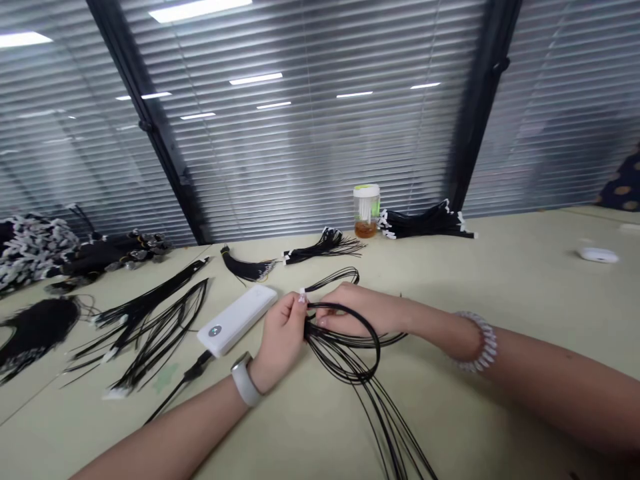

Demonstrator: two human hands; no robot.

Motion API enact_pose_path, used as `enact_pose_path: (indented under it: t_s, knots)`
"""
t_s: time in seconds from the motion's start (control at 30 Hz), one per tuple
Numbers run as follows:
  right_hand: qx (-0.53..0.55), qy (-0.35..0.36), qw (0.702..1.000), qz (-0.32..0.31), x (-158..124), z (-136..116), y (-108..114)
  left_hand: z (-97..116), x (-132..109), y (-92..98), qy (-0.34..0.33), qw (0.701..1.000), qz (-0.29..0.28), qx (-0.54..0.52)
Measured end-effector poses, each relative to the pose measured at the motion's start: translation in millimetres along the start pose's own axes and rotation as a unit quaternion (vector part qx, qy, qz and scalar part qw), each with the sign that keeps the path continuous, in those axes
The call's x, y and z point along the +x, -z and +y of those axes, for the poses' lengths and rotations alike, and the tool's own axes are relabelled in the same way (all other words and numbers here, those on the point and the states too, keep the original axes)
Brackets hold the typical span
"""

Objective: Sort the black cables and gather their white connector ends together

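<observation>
The person's left hand [283,335] was closed in a narrow pinch around a bundle of thin black wires [345,353], just below a small white connector [302,297], while the right hand [356,310] curled over the same wires, its fingertips [321,321] meeting them right beside the left hand. The bundle sat near the middle of the pale table [500,300], looping up in an arc and trailing its loose ends toward the near edge. The wires looked light, soft and springy, apt to spread and tangle, and the connector seemed small and perhaps fragile, so the firmest hold looked to be at the gathered part close to it, not along the free ends. A white power bank [237,320] lay just left of the hands, a smartwatch [245,380] circled the left wrist, and a white coiled bracelet [475,341] circled the right. Further wire bundles [425,222] lay along the far side, beside a clear jar [367,211] holding amber liquid
</observation>
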State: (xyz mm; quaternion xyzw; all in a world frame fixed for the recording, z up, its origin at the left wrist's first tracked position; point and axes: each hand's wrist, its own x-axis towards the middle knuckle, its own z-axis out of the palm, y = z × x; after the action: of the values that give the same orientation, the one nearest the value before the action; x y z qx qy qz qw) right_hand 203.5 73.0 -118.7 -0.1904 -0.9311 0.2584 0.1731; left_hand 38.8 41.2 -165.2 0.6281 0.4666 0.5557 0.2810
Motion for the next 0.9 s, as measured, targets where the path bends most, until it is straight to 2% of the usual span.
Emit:
enact_pose_path:
  t_s: [0.17, 0.33, 0.47, 0.53, 0.6, 0.77, 0.83, 0.9]
  knots:
    - [-0.004, -0.001, 1.0, -0.016, 0, 1, -2, 1, 0, -0.2, -0.003, 1.0, -0.005, 0.007]
    - [-0.107, 0.021, 0.994, 0.001, 1, 1, 1, -1, -1, -0.9, 0.016, 1.0, -0.013, 0.006]
    - [-0.201, 0.01, 0.979, -0.011, 0, -1, 17, -1, 0, -1.8, 0.036, 0.999, -0.007, 0.003]
    - [-0.239, -0.016, 0.97, -0.031, -2, -3, 27, 0, 1, -2.6, 0.053, 0.999, -0.007, -0.004]
    - [-0.289, -0.058, 0.955, -0.024, -4, -7, 39, 0, 1, -3.3, 0.071, 0.997, -0.006, -0.01]
    - [-0.418, -0.174, 0.888, 0.073, -13, -21, 68, -3, 5, -3.6, 0.116, 0.993, 0.009, -0.029]
    - [-0.424, -0.22, 0.868, 0.138, -19, -22, 78, -5, 6, -3.2, 0.127, 0.991, 0.016, -0.04]
    - [-0.403, -0.231, 0.857, 0.225, -26, -20, 88, -6, 6, -2.8, 0.13, 0.99, 0.019, -0.044]
